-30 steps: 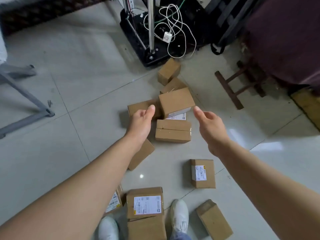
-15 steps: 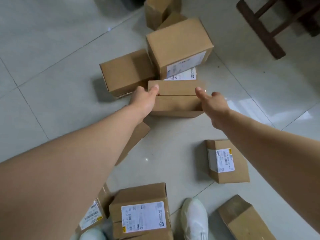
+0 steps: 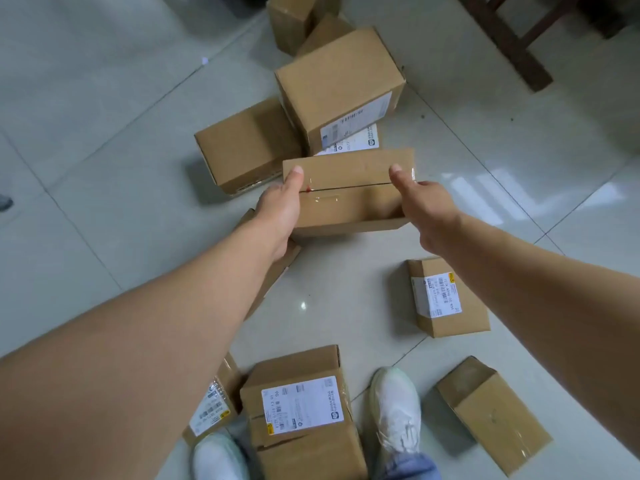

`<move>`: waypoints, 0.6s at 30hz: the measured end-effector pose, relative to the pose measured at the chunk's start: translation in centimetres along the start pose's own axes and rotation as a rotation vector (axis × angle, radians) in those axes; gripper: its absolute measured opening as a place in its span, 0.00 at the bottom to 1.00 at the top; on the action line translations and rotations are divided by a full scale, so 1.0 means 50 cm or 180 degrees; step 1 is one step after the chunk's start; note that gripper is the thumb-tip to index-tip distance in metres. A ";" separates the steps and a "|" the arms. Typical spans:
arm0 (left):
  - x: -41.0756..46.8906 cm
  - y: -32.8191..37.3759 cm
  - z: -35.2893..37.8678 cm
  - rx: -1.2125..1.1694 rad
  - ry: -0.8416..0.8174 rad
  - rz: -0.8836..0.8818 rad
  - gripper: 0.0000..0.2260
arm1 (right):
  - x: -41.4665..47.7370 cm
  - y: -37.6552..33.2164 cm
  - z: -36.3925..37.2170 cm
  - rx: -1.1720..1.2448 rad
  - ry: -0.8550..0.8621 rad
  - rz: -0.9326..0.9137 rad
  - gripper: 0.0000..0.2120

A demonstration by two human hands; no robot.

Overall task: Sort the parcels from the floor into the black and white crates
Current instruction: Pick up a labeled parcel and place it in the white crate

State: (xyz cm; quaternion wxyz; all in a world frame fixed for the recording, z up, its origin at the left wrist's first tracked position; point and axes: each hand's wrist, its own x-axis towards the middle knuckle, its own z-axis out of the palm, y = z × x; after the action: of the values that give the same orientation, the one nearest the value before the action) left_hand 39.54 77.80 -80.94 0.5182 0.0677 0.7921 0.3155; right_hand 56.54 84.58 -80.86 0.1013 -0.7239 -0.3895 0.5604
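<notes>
A flat brown cardboard parcel (image 3: pixel 349 192) with a taped seam is held between both my hands in the middle of the view. My left hand (image 3: pixel 277 213) grips its left end, thumb on top. Its right end is gripped by my right hand (image 3: pixel 424 206), thumb also on top. Several other brown parcels lie on the tiled floor: a large one with a label (image 3: pixel 341 88) just behind, one to the left (image 3: pixel 246 147), a labelled one at the right (image 3: pixel 446 299), and a labelled one near my feet (image 3: pixel 298 403). No crate is in view.
A plain parcel (image 3: pixel 491 414) lies at the lower right, and another labelled one (image 3: pixel 214 403) peeks from under my left arm. My white shoes (image 3: pixel 394 407) stand among the parcels. A dark wooden frame (image 3: pixel 509 43) stands at the top right.
My hands have closed on the two ends of the flat parcel, thumbs now on its top. The view has come closer to the pile.
</notes>
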 end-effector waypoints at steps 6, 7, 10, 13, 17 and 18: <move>-0.185 0.091 -0.076 -0.0261 0.0151 -0.0027 0.13 | -0.177 -0.102 -0.071 -0.0042 0.0172 -0.0061 0.33; -0.221 0.112 -0.092 -0.0316 0.0211 0.0010 0.13 | -0.212 -0.128 -0.086 -0.0056 0.0182 -0.0072 0.36; -0.337 0.192 -0.142 -0.0514 0.0275 0.0074 0.16 | -0.319 -0.218 -0.132 -0.0054 0.0124 -0.0178 0.37; -0.446 0.269 -0.205 -0.0699 0.0290 0.0013 0.19 | -0.433 -0.312 -0.170 -0.0055 0.0205 -0.0276 0.33; -0.589 0.381 -0.305 -0.0907 0.0366 0.0109 0.25 | -0.596 -0.443 -0.204 0.0061 0.0201 -0.0420 0.31; -0.629 0.405 -0.329 -0.0927 0.0408 0.0174 0.25 | -0.638 -0.473 -0.212 0.0111 0.0173 -0.0486 0.32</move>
State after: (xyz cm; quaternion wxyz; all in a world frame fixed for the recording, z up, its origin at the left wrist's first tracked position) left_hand 35.14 73.13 -40.59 0.4622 -0.0069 0.7672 0.4447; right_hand 53.15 82.02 -39.98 0.1668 -0.7051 -0.4308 0.5379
